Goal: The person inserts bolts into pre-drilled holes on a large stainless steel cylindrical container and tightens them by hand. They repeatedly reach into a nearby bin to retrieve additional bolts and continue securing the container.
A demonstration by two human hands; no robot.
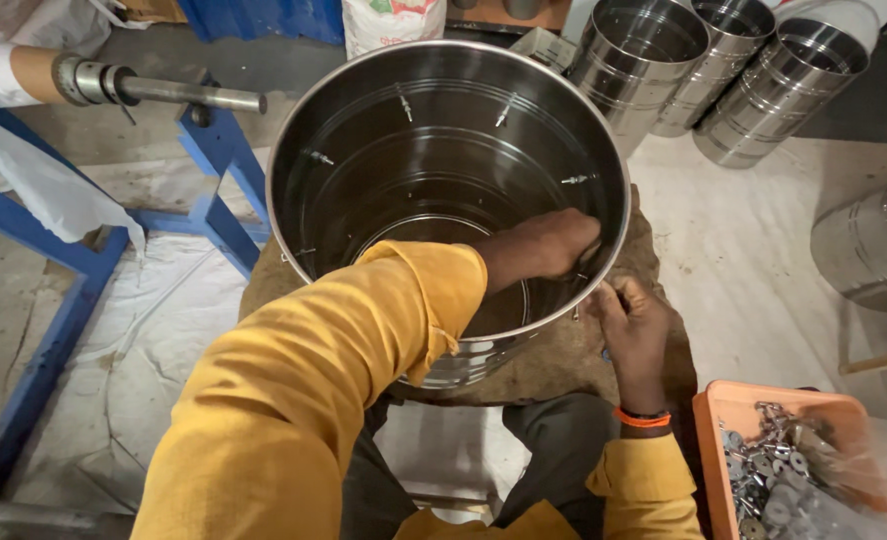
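A large steel drum [443, 150] stands open on a round brown pad [563, 350], directly in front of the person's knees. The left hand [548, 245] reaches over the near rim and goes inside the drum, against the inner wall on its right side; its fingers [578, 232] are curled and pressed to the wall, but I cannot tell if they grip something small there. The right hand [631, 325] is outside the drum, just beside the same part of the wall, with the fingers bent around something small at the rim; the thing itself is too hidden to name. Several small bolts [573, 180] stick through the wall of the drum, around its inside. To the right of the drum, near the right wrist, an orange tray [728, 410] holds many small metal washers and parts [773, 480]. Behind the drum, three smaller steel cylinders [733, 60] lie together. To the left of the drum is a blue metal frame [213, 170] carrying a steel shaft [173, 92].
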